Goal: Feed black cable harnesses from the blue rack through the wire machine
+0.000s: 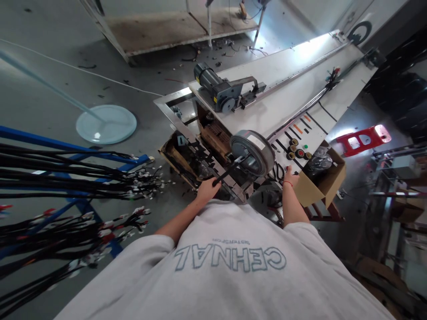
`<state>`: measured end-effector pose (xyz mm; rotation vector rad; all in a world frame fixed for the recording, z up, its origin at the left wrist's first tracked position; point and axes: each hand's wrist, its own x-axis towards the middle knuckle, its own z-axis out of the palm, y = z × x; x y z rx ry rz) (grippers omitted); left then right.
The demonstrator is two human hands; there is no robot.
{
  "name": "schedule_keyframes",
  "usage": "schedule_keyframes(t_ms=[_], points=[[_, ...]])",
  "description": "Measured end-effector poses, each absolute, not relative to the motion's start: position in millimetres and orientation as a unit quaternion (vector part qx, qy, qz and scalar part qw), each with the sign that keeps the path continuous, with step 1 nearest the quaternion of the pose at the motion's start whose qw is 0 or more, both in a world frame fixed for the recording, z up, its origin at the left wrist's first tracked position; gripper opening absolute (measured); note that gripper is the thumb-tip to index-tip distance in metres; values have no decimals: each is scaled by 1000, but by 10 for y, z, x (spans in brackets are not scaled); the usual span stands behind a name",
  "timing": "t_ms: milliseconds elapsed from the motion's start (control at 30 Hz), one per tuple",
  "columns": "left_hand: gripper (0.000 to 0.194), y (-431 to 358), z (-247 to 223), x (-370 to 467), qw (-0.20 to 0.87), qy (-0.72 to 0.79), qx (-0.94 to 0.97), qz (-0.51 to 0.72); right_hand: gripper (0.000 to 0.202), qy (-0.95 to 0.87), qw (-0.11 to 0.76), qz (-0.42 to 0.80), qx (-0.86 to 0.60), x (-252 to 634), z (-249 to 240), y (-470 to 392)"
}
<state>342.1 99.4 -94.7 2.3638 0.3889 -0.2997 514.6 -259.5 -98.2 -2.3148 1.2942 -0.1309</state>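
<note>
Slim dark rod [229, 170] in left hand [207, 190], round grey wheel [256, 153]

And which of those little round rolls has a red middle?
The roll just left of the rightmost one; the other rolls' middles show no red.

left hand [207, 190] curled tight, right hand [290, 177] outstretched

Ahead of you, scraps [196, 56] litter a glossy grey floor [150, 76] near a metal-framed shelf [160, 30]; to your left stands a round-based pole [113, 126].
</note>
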Motion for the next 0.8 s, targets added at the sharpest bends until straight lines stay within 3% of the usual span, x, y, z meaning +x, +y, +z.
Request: schedule_keyframes(t_ms=[800], points=[[29,1007,-925,3409,352,146,916,-127,73,467,225,-50,-854,5147,-978,-2583]])
